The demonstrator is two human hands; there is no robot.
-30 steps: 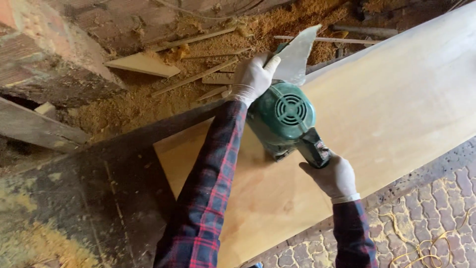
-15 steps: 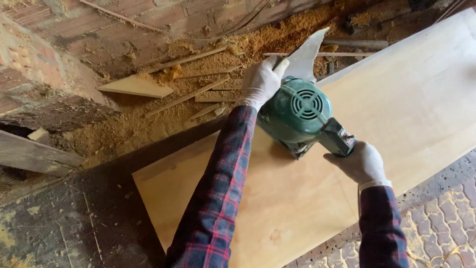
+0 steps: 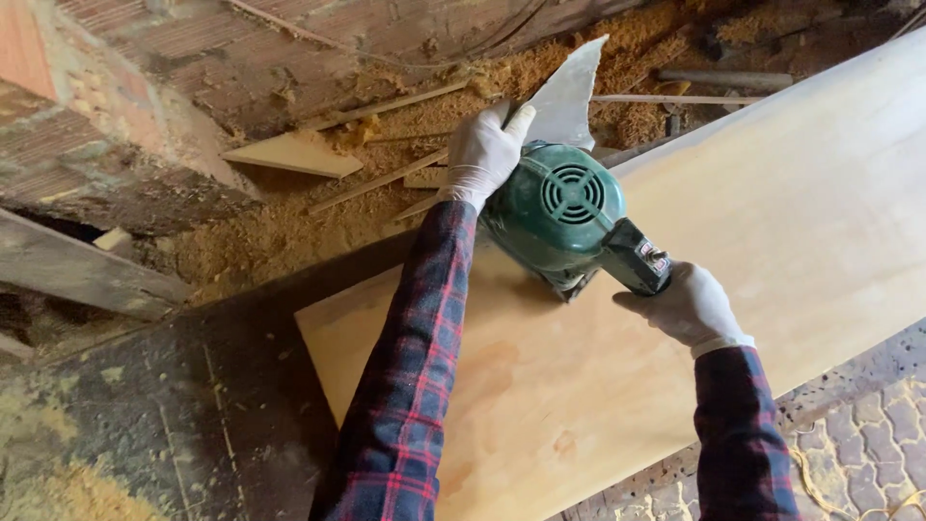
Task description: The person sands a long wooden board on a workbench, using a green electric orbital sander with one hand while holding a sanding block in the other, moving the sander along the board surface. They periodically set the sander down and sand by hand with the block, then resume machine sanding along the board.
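Your left hand [image 3: 485,152], in a white glove, is wrapped with fingers curled together over the front of the green power tool [image 3: 559,214], which sits on the pale wooden board [image 3: 772,241] near its far edge. Your right hand [image 3: 687,307], also gloved, is closed around the tool's dark rear handle [image 3: 635,259]. A pale guard flap [image 3: 569,96] stands up just beyond the left hand, and sawdust [image 3: 289,227] with loose wood strips [image 3: 381,178] lies behind the board.
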